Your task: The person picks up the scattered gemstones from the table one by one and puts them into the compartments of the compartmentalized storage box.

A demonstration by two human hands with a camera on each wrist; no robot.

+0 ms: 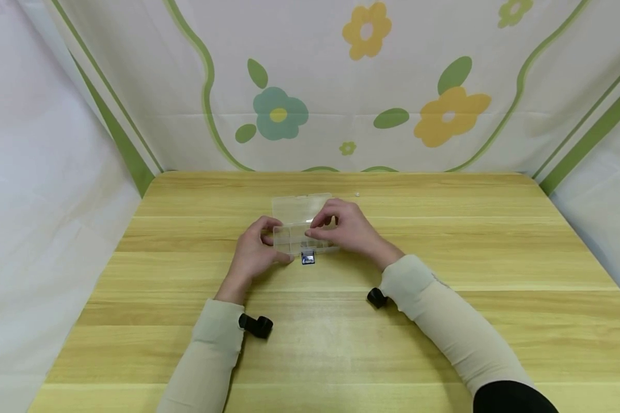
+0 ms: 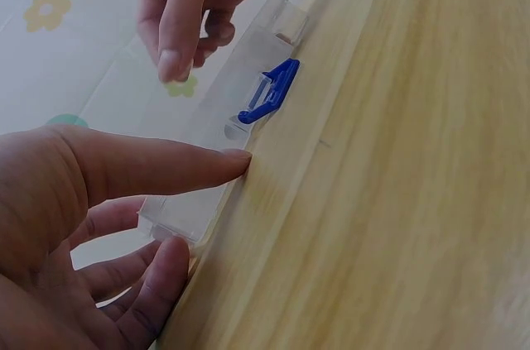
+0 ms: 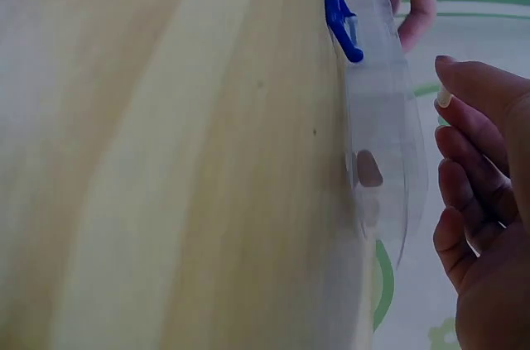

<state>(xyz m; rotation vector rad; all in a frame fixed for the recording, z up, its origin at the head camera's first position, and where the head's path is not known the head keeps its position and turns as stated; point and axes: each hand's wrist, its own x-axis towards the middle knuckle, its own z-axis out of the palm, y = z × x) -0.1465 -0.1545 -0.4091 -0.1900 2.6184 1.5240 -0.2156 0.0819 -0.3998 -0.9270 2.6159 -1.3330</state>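
Note:
A small clear plastic compartment box (image 1: 302,238) sits mid-table with its lid (image 1: 301,206) folded back and its blue latch (image 1: 307,258) toward me. My left hand (image 1: 279,241) grips the box's left end. In the left wrist view its thumb (image 2: 166,164) presses the front wall of the box (image 2: 219,131) near the latch (image 2: 269,93). My right hand (image 1: 312,232) hovers over the open compartments with its fingertips close together. Those fingers (image 3: 468,151) curl loosely beside the box (image 3: 381,143) without touching it. Whether they pinch something tiny is unclear.
The box lies on a wooden table (image 1: 444,275). A tiny white thing (image 1: 357,194) lies just behind the box to the right. White floral cloth (image 1: 310,86) walls in the back and both sides. Black wrist cameras (image 1: 256,325) (image 1: 376,297) hang under my sleeves.

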